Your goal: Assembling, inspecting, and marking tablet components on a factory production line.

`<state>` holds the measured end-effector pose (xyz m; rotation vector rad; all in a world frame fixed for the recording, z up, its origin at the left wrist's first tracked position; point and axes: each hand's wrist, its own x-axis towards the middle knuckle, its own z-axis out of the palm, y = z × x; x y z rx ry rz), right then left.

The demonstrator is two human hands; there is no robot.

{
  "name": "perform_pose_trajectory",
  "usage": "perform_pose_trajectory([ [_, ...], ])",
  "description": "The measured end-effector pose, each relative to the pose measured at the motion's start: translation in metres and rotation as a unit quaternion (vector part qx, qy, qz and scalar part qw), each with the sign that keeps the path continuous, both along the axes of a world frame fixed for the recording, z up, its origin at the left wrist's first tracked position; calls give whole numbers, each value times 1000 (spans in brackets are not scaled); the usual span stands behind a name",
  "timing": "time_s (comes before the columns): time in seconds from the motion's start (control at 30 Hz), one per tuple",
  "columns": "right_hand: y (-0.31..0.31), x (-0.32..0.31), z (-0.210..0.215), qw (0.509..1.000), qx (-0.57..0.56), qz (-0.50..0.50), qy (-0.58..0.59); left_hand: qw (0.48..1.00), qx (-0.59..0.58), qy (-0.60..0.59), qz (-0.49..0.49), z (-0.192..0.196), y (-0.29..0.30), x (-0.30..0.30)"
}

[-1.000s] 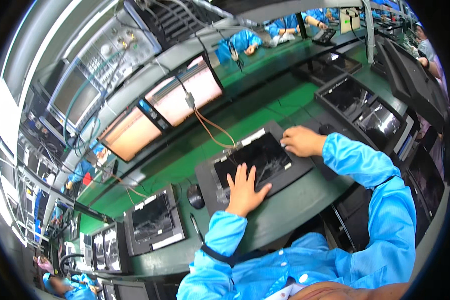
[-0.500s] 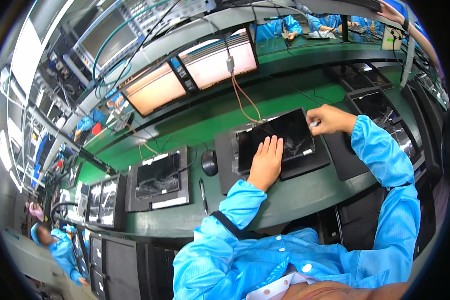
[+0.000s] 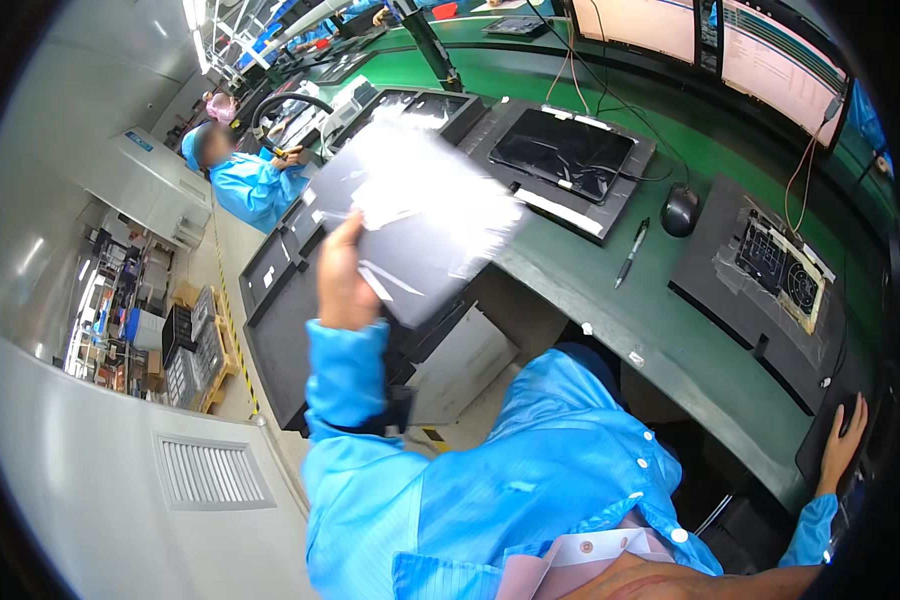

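My left hand (image 3: 342, 280) is raised to my left and grips the corner of a dark flat panel in shiny clear wrap (image 3: 425, 215), held tilted above the bench edge. My right hand (image 3: 842, 445) lies far to the right, fingers spread on the corner of a black foam tray (image 3: 830, 455). Beside it, a black tray (image 3: 715, 275) carries an opened device with a round fan (image 3: 782, 270). Both my sleeves are blue.
On the green bench (image 3: 660, 330) lie a pen (image 3: 632, 252), a black mouse (image 3: 680, 210) and a tray with a dark panel (image 3: 570, 150). Monitors (image 3: 785, 60) stand behind. Black trays (image 3: 280, 310) stack at left; a person in blue (image 3: 245, 185) works beyond them. A white box (image 3: 460, 360) sits under the bench.
The view has swung left. My left hand left the tray in front and now holds a wrapped panel up at my left. My right hand stays down at the right.
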<state>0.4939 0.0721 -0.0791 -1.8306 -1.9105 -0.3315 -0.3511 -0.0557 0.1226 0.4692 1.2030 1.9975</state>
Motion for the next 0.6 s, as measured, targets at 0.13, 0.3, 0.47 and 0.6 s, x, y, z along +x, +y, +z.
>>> perform_pose_trajectory([
  [0.13, 20, -1, -17, 999, 27, -3, -26, 987, -87, -42, 130, -49, -56, -151],
  [0.3, -1, 39, -30, 997, 59, -55, 7, 979, -155, -49, 124, -89, -41, -185],
  [0.47, 0, -32, 9, 998, 46, -17, 42, 786, -161, 596, -21, -150, -153, -297],
  [0.6, -16, -64, 21, 991, 43, -52, 118, 732, -194, 652, 44, -104, -125, -215],
])
